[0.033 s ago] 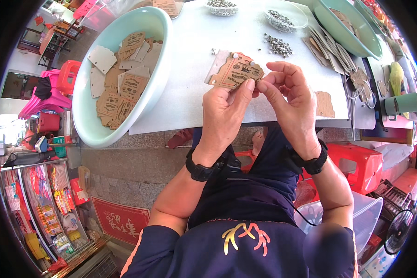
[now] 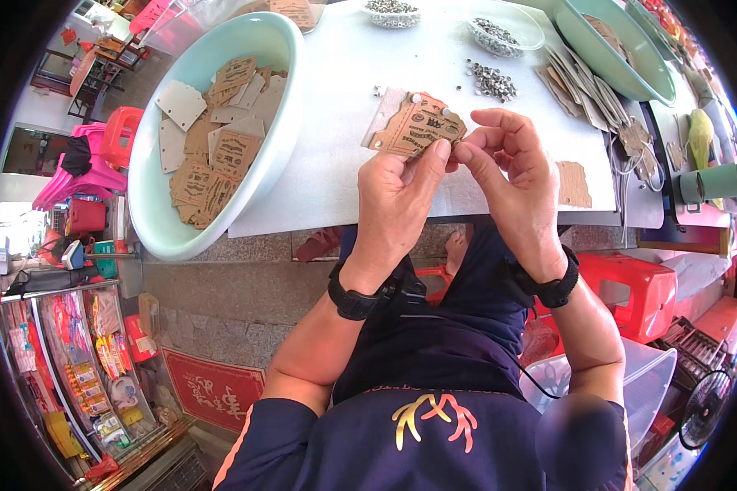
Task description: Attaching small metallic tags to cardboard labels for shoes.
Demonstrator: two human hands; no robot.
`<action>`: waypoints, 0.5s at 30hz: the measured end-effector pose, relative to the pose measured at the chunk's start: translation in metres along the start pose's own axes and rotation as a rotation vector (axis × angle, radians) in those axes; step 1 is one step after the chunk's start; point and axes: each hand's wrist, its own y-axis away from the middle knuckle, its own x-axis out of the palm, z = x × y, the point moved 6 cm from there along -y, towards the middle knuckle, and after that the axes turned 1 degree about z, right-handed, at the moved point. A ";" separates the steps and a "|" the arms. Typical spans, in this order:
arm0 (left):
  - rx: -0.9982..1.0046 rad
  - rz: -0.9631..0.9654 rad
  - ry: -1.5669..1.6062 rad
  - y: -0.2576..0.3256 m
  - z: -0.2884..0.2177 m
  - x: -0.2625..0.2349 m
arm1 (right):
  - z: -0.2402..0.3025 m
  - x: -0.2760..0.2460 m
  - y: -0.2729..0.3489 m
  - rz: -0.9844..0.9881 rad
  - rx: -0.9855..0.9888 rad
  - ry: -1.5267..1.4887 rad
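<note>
My left hand (image 2: 397,204) holds a brown printed cardboard tag (image 2: 413,127) by its lower edge, just above the front edge of the white table (image 2: 344,65). Small round silver studs sit at the tag's top corners. My right hand (image 2: 512,172) pinches the tag's right edge between thumb and forefinger, and the two thumbs nearly touch. A pale card lies under the tag. Both wrists wear black bands.
A pale green basin (image 2: 151,204) holding several similar tags overhangs the table's left edge. A pile of silver studs (image 2: 491,80), a fanned stack of tags (image 2: 581,90), a single tag (image 2: 573,184) and a second basin (image 2: 606,61) lie to the right. Below the table stands a red stool (image 2: 639,286).
</note>
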 end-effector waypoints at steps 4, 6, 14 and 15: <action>0.001 0.010 -0.011 0.000 0.001 0.000 | 0.000 -0.002 0.001 -0.026 0.007 0.042; 0.001 0.013 -0.013 0.000 0.000 0.000 | 0.000 -0.002 0.001 -0.031 0.013 0.067; 0.005 0.075 -0.042 0.000 -0.003 0.003 | -0.001 -0.004 0.001 -0.050 0.015 0.101; 0.005 0.075 -0.043 0.000 -0.003 0.003 | -0.001 -0.004 0.001 -0.050 0.015 0.100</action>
